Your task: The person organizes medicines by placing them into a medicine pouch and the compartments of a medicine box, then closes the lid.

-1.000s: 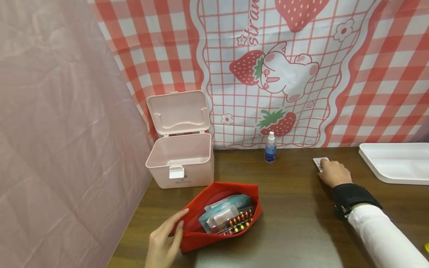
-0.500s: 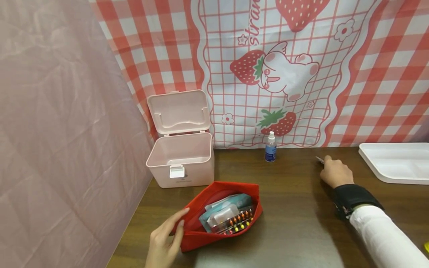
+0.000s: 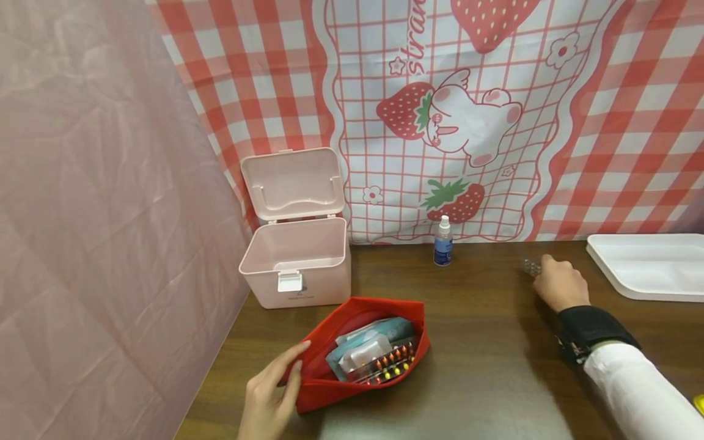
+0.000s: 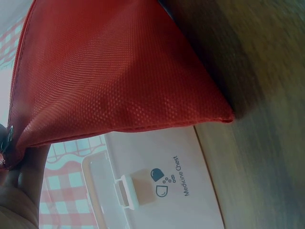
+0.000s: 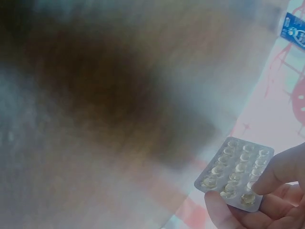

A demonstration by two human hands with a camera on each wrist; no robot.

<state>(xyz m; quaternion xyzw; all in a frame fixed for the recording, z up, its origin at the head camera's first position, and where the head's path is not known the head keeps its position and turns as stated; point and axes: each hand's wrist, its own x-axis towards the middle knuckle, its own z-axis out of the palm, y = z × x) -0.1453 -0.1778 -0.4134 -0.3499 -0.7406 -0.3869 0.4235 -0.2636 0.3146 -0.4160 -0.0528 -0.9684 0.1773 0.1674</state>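
Pouch [image 3: 363,354] lies before the box [image 3: 297,263]; bottle [image 3: 442,242] right of box, tray [image 3: 643,266] far right

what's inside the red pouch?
In the open red pouch: a blister sheet of orange and yellow pills, a white packet and teal packaging. Whatever lies under them is covered.

White tray [image 3: 649,269] running off the right edge; blister pack [image 3: 531,267] lying mostly hidden behind right hand [image 3: 560,285].
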